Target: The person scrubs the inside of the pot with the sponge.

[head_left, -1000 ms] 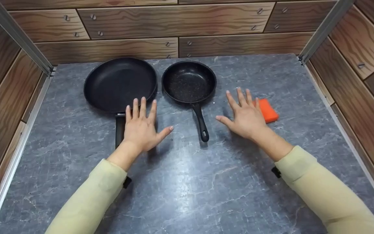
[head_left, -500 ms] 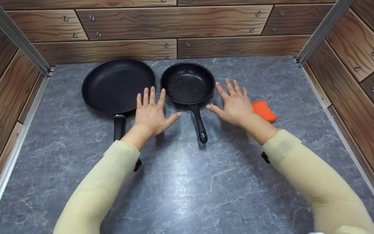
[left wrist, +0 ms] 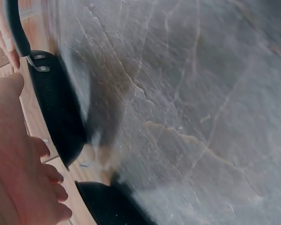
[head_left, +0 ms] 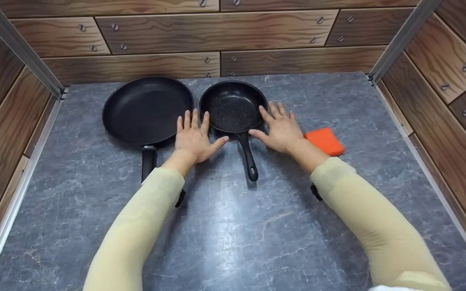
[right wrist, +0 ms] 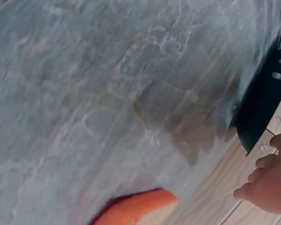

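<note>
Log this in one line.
left hand: spread, empty | right hand: spread, empty | small frying pan: handle between hands | large frying pan: at left

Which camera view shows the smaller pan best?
The head view: nearly all of the smaller pan shows, inside and handle. The left wrist view gives its outer side and part of the handle; the right wrist view, only a cropped stretch of side.

Occlusions and crops, head plus right wrist:
Large pan (head_left: 146, 109) — handle end behind left sleeve (head_left: 148, 202). Orange block (head_left: 326, 141) — corner behind right forearm, cut off in right wrist view. Right hand (head_left: 282, 131) touching small pan (head_left: 235, 107)? Can't tell.
</note>
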### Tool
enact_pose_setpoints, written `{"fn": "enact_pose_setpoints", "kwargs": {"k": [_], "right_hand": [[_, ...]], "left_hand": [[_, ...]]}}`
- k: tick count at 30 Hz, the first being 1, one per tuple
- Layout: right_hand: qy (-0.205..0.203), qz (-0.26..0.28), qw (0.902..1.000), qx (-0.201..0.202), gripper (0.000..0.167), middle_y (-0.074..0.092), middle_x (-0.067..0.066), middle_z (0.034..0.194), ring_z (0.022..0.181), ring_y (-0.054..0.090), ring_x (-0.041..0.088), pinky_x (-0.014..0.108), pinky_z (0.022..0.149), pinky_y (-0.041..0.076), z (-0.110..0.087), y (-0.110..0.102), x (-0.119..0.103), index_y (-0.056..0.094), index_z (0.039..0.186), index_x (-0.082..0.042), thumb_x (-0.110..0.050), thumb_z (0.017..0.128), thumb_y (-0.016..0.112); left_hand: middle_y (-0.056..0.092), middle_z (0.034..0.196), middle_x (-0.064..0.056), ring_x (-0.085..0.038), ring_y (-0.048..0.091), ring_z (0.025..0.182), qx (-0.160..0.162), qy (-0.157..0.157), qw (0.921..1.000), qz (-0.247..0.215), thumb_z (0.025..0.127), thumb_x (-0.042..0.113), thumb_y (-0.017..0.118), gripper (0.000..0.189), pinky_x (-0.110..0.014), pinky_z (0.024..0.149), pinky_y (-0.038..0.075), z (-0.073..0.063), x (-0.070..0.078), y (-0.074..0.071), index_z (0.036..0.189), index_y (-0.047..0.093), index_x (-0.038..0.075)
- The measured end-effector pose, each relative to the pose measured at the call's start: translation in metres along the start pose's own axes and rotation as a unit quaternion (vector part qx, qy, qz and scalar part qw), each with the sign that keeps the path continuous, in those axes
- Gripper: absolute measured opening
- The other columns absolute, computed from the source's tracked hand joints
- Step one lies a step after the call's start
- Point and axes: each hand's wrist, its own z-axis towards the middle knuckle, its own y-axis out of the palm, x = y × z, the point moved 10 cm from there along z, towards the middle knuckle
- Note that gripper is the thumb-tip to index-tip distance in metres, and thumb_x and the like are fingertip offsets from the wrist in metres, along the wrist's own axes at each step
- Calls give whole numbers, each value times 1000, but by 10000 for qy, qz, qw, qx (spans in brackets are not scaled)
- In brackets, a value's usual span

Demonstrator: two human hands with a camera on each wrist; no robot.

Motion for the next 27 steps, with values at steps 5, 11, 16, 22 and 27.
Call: {"fn": "enact_pose_setpoints", "kwargs": {"k": [5,11,16,22,27], "right_hand": [[-63,-8,10000,-26,93,12,18,176,161,7,42,66,127,12,3,4,2,22,171,-15,-76,103,40],[-189,55,9998,-25,88,14,15,176,162,8,40,65,128,11,4,5,0,25,170,-12,-72,106,39],[-264,98,9996,-62,86,14,14,176,161,10,40,65,128,11,3,10,0,25,169,-10,-68,107,40],[-289,148,9995,54,86,16,16,175,161,13,41,67,127,15,2,11,-1,26,168,-7,-66,107,42],[-256,180,9994,113,86,17,17,175,161,14,40,66,127,16,2,10,-3,27,168,-6,-65,107,44]], "left_hand": [[3,175,-23,-44,2,161,1,23,10000,-28,96,89,20,110,-59,130,2,4,1,3,171,6,10],[7,176,-19,-44,4,161,49,106,9999,-39,97,87,21,110,-56,131,2,7,1,2,171,9,6],[8,176,-20,-41,3,162,22,157,9998,-81,98,87,22,112,-54,131,2,8,4,4,169,10,1],[10,174,-23,-39,6,162,65,202,9997,-96,98,85,25,114,-53,131,3,8,7,3,168,11,-4],[12,174,-24,-40,9,162,94,222,9997,-9,99,85,25,115,-52,132,5,9,8,0,167,13,-6]]}}
